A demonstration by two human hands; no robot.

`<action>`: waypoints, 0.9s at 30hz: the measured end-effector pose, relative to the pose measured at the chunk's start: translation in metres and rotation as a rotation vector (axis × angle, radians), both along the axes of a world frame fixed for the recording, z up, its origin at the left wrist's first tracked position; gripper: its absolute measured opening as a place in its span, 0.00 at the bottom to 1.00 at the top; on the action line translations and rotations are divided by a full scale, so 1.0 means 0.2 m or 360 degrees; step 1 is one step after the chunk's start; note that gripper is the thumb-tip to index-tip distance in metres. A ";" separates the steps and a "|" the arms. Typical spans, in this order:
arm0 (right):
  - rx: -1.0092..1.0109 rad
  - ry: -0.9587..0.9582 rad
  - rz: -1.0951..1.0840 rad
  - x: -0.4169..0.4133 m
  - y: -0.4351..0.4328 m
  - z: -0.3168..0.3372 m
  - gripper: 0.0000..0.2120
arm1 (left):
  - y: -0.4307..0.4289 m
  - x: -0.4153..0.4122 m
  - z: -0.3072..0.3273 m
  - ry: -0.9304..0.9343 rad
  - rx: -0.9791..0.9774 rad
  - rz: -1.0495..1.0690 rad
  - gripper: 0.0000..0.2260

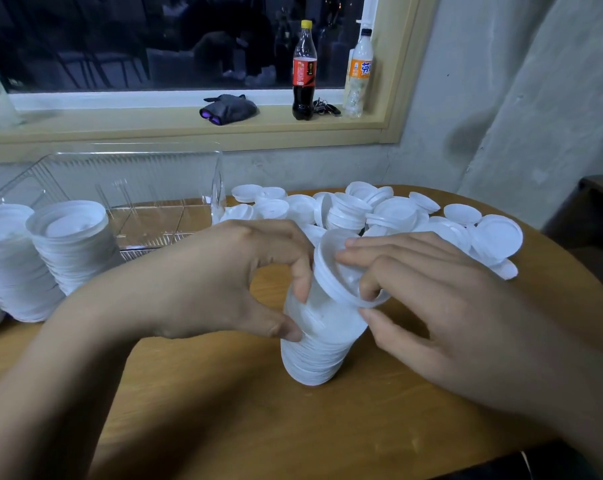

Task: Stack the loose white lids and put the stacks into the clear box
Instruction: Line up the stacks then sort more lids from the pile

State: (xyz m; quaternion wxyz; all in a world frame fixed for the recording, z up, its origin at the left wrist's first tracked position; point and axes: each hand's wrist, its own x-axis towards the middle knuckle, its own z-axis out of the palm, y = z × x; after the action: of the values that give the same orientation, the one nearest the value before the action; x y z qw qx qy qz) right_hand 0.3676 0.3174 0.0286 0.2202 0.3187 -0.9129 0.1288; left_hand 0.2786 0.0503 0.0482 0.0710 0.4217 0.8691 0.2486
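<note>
A tilted stack of white lids (315,344) stands on the wooden table (258,420) at the centre. My left hand (220,282) grips the stack's side between thumb and fingers. My right hand (428,299) holds a single white lid (331,271) slanted against the top of the stack, fingers inside its rim. A heap of loose white lids (390,216) lies behind my hands toward the right. The clear box (133,188) sits at the back left, lying open toward me, with dividers visible inside. Two finished lid stacks (71,244) lean at the far left in front of the box.
A windowsill behind the table carries a cola bottle (304,71), an orange-labelled bottle (359,74), keys (324,107) and a dark glove (229,109). A concrete wall (501,98) rises to the right. The table's rounded edge curves along the right side.
</note>
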 end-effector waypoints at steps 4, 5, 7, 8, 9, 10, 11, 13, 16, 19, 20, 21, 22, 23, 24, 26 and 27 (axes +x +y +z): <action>0.0093 0.0017 0.0013 0.01 -0.02 -0.02 0.04 | 0.00 -0.03 -0.01 -0.0176 -0.0010 0.0113 0.31; 0.0112 0.0024 0.0024 0.01 -0.02 -0.02 0.04 | 0.00 -0.04 -0.02 -0.0194 -0.0007 0.0110 0.33; 0.0149 0.0040 0.0044 0.01 -0.03 -0.03 0.04 | 0.02 -0.04 -0.04 -0.0217 0.0026 0.0073 0.36; 0.0167 0.0041 0.0052 0.01 -0.04 -0.04 0.03 | 0.03 -0.04 -0.04 -0.0232 0.0048 0.0046 0.38; 0.0181 0.0030 0.0058 0.01 -0.04 -0.05 0.02 | 0.04 -0.04 -0.05 -0.0249 0.0061 0.0021 0.42; 0.0188 0.0013 0.0062 0.01 -0.04 -0.06 0.02 | 0.04 -0.04 -0.05 -0.0259 0.0063 0.0002 0.45; 0.0184 -0.0004 0.0070 0.01 -0.04 -0.07 0.01 | 0.04 -0.04 -0.05 -0.0255 0.0058 -0.0012 0.48; 0.0153 -0.0029 0.0088 0.01 -0.05 -0.09 0.03 | 0.04 -0.05 -0.05 -0.0221 0.0034 -0.0032 0.49; 0.0120 -0.0050 0.0109 0.01 -0.06 -0.12 0.07 | 0.05 -0.05 -0.06 -0.0182 0.0006 -0.0042 0.45; 0.0100 -0.0078 0.0126 0.00 -0.07 -0.17 0.09 | 0.05 -0.07 -0.08 -0.0154 0.0002 -0.0058 0.42; 0.0102 -0.0092 0.0132 -0.01 -0.07 -0.19 0.09 | 0.05 -0.08 -0.08 -0.0176 0.0012 -0.0060 0.41; 0.0098 -0.0115 0.0137 -0.01 -0.08 -0.21 0.09 | 0.05 -0.08 -0.09 -0.0206 0.0025 -0.0061 0.41; 0.0082 -0.0142 0.0142 -0.02 -0.07 -0.23 0.09 | 0.05 -0.09 -0.10 -0.0231 0.0038 -0.0061 0.42; 0.0055 -0.0172 0.0148 -0.02 -0.07 -0.25 0.10 | 0.05 -0.10 -0.12 -0.0248 0.0050 -0.0059 0.42; 0.0029 -0.0200 0.0153 -0.03 -0.07 -0.26 0.11 | 0.06 -0.11 -0.13 -0.0262 0.0063 -0.0056 0.43; -0.0010 -0.0241 0.0160 -0.03 -0.06 -0.27 0.14 | 0.05 -0.13 -0.15 -0.0306 0.0107 -0.0054 0.43; -0.0023 -0.0241 0.0159 -0.03 -0.06 -0.28 0.14 | 0.04 -0.13 -0.16 -0.0345 0.0142 -0.0059 0.43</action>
State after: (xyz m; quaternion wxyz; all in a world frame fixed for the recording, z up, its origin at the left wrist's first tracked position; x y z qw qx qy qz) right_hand 0.3606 0.3061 -0.0267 0.1462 0.3516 -0.9089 0.1700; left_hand 0.2517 0.0585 0.0156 0.1502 0.4111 0.8365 0.3298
